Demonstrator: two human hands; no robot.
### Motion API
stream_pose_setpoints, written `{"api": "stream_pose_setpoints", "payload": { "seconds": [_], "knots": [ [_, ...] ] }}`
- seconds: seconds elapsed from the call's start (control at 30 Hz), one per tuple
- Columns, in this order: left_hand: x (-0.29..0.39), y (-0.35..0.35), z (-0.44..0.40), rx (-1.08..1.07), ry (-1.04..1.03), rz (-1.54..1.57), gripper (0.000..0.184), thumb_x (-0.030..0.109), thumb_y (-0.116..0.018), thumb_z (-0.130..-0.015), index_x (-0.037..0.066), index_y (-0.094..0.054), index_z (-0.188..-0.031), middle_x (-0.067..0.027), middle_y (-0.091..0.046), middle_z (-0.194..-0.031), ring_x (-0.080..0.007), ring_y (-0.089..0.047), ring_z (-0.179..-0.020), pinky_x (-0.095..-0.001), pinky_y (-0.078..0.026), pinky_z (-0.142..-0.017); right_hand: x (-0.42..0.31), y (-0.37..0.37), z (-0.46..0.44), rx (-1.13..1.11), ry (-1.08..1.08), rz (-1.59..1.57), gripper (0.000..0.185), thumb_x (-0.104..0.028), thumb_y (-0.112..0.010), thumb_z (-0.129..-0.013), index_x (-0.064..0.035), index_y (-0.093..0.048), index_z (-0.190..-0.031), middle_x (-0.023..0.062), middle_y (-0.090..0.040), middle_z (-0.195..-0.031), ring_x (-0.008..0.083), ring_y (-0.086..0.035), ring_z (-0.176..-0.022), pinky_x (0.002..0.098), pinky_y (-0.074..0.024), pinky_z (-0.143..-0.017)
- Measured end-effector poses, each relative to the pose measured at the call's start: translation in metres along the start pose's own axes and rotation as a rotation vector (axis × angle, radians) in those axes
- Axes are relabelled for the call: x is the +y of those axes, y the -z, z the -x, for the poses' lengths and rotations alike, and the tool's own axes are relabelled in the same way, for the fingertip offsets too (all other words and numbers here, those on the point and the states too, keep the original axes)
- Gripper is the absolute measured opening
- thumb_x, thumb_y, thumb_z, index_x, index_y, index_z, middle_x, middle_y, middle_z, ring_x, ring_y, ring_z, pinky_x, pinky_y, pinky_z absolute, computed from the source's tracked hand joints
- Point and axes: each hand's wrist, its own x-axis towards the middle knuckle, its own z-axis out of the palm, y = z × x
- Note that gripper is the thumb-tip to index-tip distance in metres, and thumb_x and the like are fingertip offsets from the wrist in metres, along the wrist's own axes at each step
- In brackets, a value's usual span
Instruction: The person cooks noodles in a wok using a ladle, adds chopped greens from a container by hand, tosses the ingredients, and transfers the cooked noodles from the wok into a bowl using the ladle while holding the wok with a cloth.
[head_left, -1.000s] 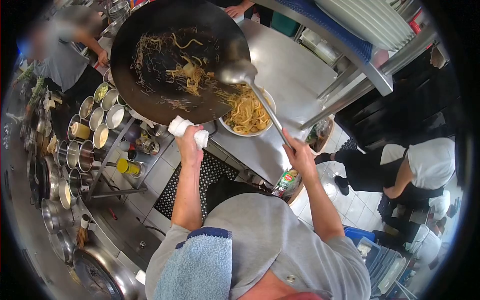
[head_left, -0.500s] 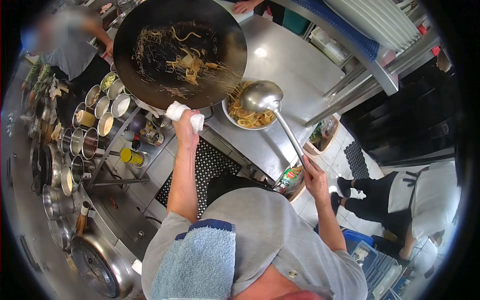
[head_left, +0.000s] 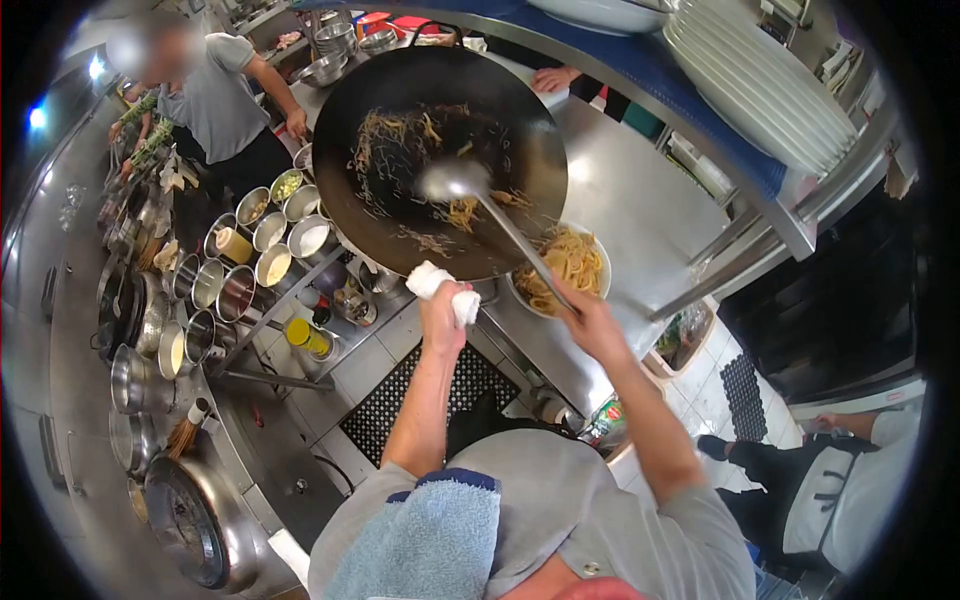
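My left hand (head_left: 443, 322) is closed round a folded white cloth (head_left: 432, 283) at the near edge of a large black wok (head_left: 500, 110). The wok is tipped, and strands of noodle (head_left: 462, 213) cling to its inside. In my right hand (head_left: 592, 325) is the long handle of a metal ladle (head_left: 515, 237), whose bowl is inside the wok, slightly blurred. Beside the wok's right edge, a white bowl (head_left: 606, 275) holds a heap of noodles (head_left: 572, 262) on the steel counter. What the cloth covers is hidden.
Metal pots of ingredients (head_left: 272, 265) crowd the left side. Stacked white plates (head_left: 760, 90) sit on a shelf (head_left: 735, 195) above the steel counter (head_left: 640, 190). One person (head_left: 215, 100) stands at upper left, another (head_left: 830, 490) at lower right. A hand (head_left: 553, 79) rests at the counter's far side.
The ladle has moved from over the bowl of noodles into the wok, with my right hand shifting up and left. Fewer noodles lie in the wok, and the bowl's heap looks bigger.
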Motion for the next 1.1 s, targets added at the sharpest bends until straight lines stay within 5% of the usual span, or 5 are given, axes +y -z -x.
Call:
{"api": "stream_pose_setpoints", "payload": {
  "seconds": [0.4, 0.67, 0.8, 0.97, 1.1],
  "knots": [
    [0.008, -0.008, 0.022, 0.01, 0.04, 0.013, 0.013, 0.003, -0.058, -0.073, 0.004, -0.055, -0.086, -0.0068, -0.06, -0.074, -0.0168, -0.06, -0.061, -0.0292, -0.048, -0.051, -0.011, -0.015, -0.053, 0.169, 0.068, -0.106, 0.052, -0.008, -0.065, -0.085, -0.0188, -0.054, -0.134, 0.0248, -0.062, -0.087, 0.0206, -0.053, -0.059, 0.0351, -0.0468, -0.062],
    [0.006, -0.005, 0.019, -0.004, 0.049, -0.005, 0.011, 0.004, -0.059, -0.073, 0.003, -0.057, -0.083, -0.0077, -0.061, -0.073, -0.0173, -0.06, -0.061, -0.0292, -0.049, -0.054, -0.016, 0.025, 0.015, -0.054, -0.199, 0.057, 0.05, -0.007, -0.066, -0.083, -0.0175, -0.056, -0.131, 0.0251, -0.064, -0.096, 0.0347, -0.061, -0.065, 0.0397, -0.0491, -0.065],
    [0.006, -0.001, 0.018, 0.005, 0.083, -0.014, 0.011, 0.005, -0.059, -0.072, 0.003, -0.057, -0.083, -0.0078, -0.061, -0.073, -0.0177, -0.061, -0.062, -0.0293, -0.049, -0.055, -0.001, -0.027, 0.027, 0.173, 0.152, -0.235, 0.049, -0.007, -0.065, -0.084, -0.0182, -0.056, -0.131, 0.0236, -0.065, -0.092, 0.0314, -0.056, -0.063, 0.0377, -0.0482, -0.064],
    [0.008, -0.001, 0.022, 0.0, 0.044, 0.003, 0.01, 0.004, -0.058, -0.072, 0.003, -0.057, -0.082, -0.0077, -0.061, -0.072, -0.0171, -0.061, -0.063, -0.0287, -0.049, -0.055, 0.068, 0.094, 0.092, -0.006, 0.168, 0.549, 0.047, -0.001, -0.06, -0.081, -0.0117, -0.059, -0.127, 0.0152, -0.058, -0.074, 0.0326, -0.059, -0.054, 0.0447, -0.051, -0.052],
    [0.007, -0.001, 0.022, -0.007, 0.055, 0.007, 0.013, 0.002, -0.058, -0.072, 0.005, -0.054, -0.085, -0.0056, -0.058, -0.072, -0.0156, -0.058, -0.059, -0.0286, -0.047, -0.051, 0.02, 0.064, 0.024, 0.145, 0.039, 0.306, 0.051, -0.001, -0.06, -0.081, -0.0148, -0.056, -0.131, 0.0225, -0.063, -0.087, 0.0401, -0.061, -0.069, 0.0467, -0.0495, -0.063]
  ]
}}
